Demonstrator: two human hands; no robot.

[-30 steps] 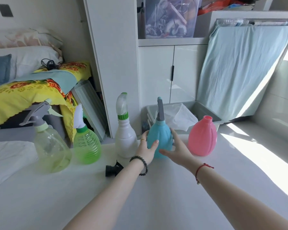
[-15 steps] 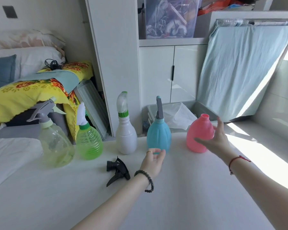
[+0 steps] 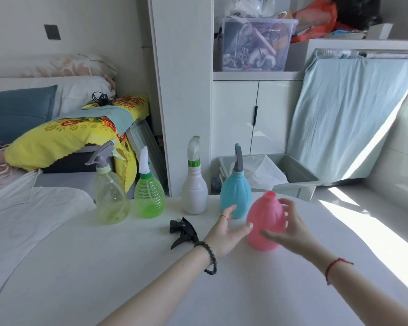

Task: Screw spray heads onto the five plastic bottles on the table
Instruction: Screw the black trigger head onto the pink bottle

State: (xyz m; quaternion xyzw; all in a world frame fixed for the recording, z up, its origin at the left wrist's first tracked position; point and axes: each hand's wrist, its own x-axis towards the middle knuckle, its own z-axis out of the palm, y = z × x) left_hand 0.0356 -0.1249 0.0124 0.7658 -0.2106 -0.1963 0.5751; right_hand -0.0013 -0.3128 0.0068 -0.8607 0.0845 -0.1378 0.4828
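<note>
Fingers (image 3: 286,209) gripping one pink bottle (image 3: 265,222), four capped bottles

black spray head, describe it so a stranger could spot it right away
On the white table, look in front of the row of bottles, between the white bottle and the left hand. The black spray head lies loose on its side, the only one not on a bottle.

The near half of the table (image 3: 104,278) lies bare. 4 capped bottles line its far edge, with gaps between them; the blue bottle (image 3: 235,196) stands just behind the pink bottle (image 3: 265,222). The black spray head (image 3: 183,231) lies left of the left hand (image 3: 226,234).
</note>
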